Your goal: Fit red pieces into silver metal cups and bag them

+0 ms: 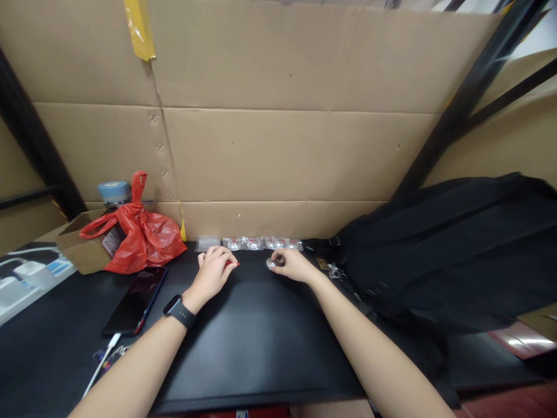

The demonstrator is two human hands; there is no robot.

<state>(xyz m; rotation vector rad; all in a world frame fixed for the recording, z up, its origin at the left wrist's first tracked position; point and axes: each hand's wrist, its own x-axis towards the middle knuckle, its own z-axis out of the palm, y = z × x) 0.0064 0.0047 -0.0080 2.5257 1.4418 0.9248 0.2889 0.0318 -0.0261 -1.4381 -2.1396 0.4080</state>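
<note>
My left hand [216,269], with a dark watch [180,311] on its wrist, pinches a small red item [231,264] above the black table [261,337]. To the right, the fingers of my right hand [290,264] are closed on a small round silvery object [272,265], partly covered by them. Behind both hands, along the table's back edge, lies a row of clear packets [252,243] holding round shiny pieces with red marks. A flatter clear packet [208,244] lies at the left end of that row.
A red plastic bag [145,235], an open cardboard box [82,241], a phone [136,302], a white cable [101,364] and a power strip [35,284] are on the left. Keys [335,271] and a black backpack [452,249] are on the right. Cardboard [278,157] walls the back.
</note>
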